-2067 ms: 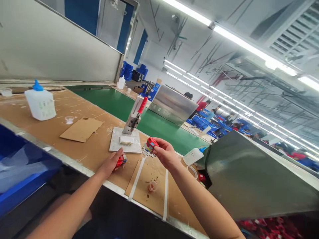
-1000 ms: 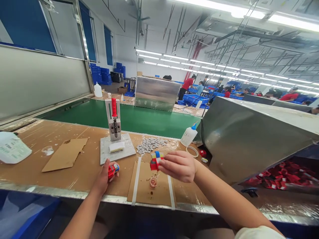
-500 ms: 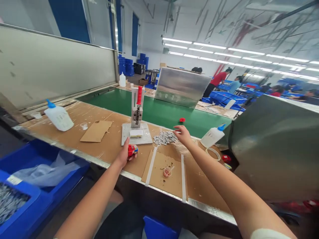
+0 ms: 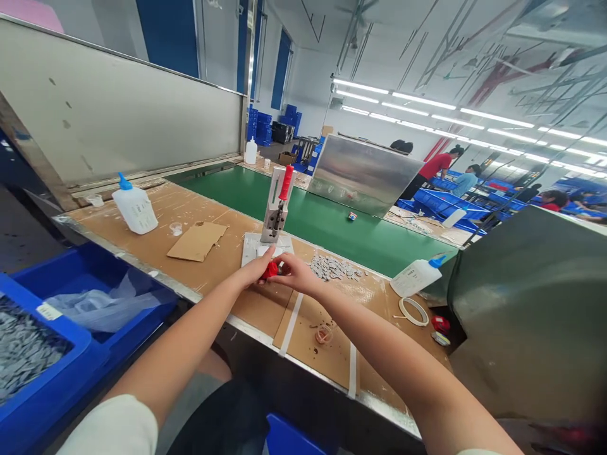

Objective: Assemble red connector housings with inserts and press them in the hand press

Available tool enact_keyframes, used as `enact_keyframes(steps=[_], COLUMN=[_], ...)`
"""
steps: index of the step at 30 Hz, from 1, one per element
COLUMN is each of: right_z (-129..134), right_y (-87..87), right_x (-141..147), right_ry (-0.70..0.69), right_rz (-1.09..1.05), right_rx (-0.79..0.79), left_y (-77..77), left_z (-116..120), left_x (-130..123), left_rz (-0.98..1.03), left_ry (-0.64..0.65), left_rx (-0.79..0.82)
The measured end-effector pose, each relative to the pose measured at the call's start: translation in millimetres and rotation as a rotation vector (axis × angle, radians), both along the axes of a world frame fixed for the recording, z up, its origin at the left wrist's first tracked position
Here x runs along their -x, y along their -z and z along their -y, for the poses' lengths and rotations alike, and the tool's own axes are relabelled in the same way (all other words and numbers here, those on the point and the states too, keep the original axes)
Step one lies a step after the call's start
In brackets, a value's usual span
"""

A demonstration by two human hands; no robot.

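My left hand (image 4: 260,268) is closed around a small red plastic part (image 4: 270,270), in front of the toggle press. My right hand (image 4: 294,273) has come to the same part, its thumb and fingers curled together against the right side. What sits between those fingers is too small and covered to make out. Behind the hands stands the metal press (image 4: 274,218) with a red handle (image 4: 286,183), on a pale base plate (image 4: 251,246) partly hidden by the hands. A heap of small grey flat pieces (image 4: 332,268) lies right of the press.
A green conveyor belt (image 4: 313,218) runs behind the bench, carrying a small coloured part (image 4: 351,216). Glue bottles (image 4: 135,208) stand left and right. A small cup (image 4: 324,334), cardboard (image 4: 198,241) and a tape ring (image 4: 413,312) lie on the bench. Blue bins (image 4: 90,341) sit lower left.
My right hand has moved left from beside the grey pieces to the red part in my left hand. My view has shifted. A differently coloured part now shows on the belt.
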State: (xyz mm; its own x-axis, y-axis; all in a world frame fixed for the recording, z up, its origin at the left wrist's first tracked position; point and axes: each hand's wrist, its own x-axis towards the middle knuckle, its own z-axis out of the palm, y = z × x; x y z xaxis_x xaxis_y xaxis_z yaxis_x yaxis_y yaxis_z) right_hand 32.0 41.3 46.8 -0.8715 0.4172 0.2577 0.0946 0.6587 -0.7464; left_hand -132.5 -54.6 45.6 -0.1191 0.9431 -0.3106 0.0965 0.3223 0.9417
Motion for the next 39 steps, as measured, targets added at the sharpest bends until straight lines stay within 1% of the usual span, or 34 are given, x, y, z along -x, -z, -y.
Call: enact_keyframes(steps=[2, 3, 5, 7, 9, 11, 13, 17, 21, 24, 26, 28, 30, 32, 34, 36, 39], right_z=[-12.6, -19.0, -31.7, -43.3, -52.7, -59.5, -63.7, -67.1, -66.8, -67.6, -72.3, -80.2, -87.9, -91.9, -92.5, -92.4, -91.1], right_y=[6.6, 10.0, 16.5, 22.9, 28.9, 34.2, 38.5, 43.3, 44.1, 39.5, 30.3, 13.2, -11.9, -41.5, -70.5, -94.8, -120.5], right_x=[4.1, 6.6, 12.9, 20.5, 28.7, 36.5, 43.3, 52.4, 55.2, 52.0, 48.5, 46.8, 48.9, 56.5, 69.6, 86.3, 107.2], right_ry=[0.047, 0.078, 0.135, 0.198, 0.247, 0.265, 0.26, 0.251, 0.242, 0.241, 0.289, 0.377, 0.46, 0.502, 0.478, 0.389, 0.266], right_rz=[-0.013, -0.024, -0.064, -0.13, -0.183, -0.208, -0.209, -0.195, -0.15, -0.148, -0.187, -0.267, -0.398, -0.555, -0.618, -0.606, -0.581], right_rx=[0.091, 0.152, 0.27, 0.349, 0.382, 0.383, 0.372, 0.348, 0.344, 0.326, 0.298, 0.253, 0.172, 0.053, -0.018, -0.051, -0.059], left_y=[2.4, 3.8, 7.1, 11.1, 15.8, 21.4, 27.8, 41.2, 50.3, 51.4, 50.3, 49.1, 48.8, 49.1, 49.2, 48.5, 46.7], left_z=[0.9, 1.9, 3.7, 2.8, -2.9, -13.3, -25.7, -44.8, -51.2, -50.9, -50.5, -51.1, -52.1, -53.1, -54.0, -55.1, -57.3], left_x=[10.6, 16.3, 27.5, 36.9, 42.9, 45.5, 46.3, 49.4, 55.4, 55.3, 53.1, 51.0, 49.8, 49.6, 49.7, 49.8, 49.6], left_rz=[-0.045, -0.098, -0.277, -0.473, -0.558, -0.537, -0.485, -0.431, -0.419, -0.335, -0.284, -0.27, -0.285, -0.303, -0.3, -0.275, -0.234], left_ry=[0.025, 0.007, -0.075, -0.148, -0.139, -0.098, -0.088, -0.154, -0.199, -0.224, -0.236, -0.24, -0.235, -0.233, -0.235, -0.244, -0.237], left_rx=[-0.069, -0.129, -0.271, -0.413, -0.508, -0.541, -0.532, -0.521, -0.574, -0.609, -0.616, -0.618, -0.612, -0.602, -0.586, -0.575, -0.57])
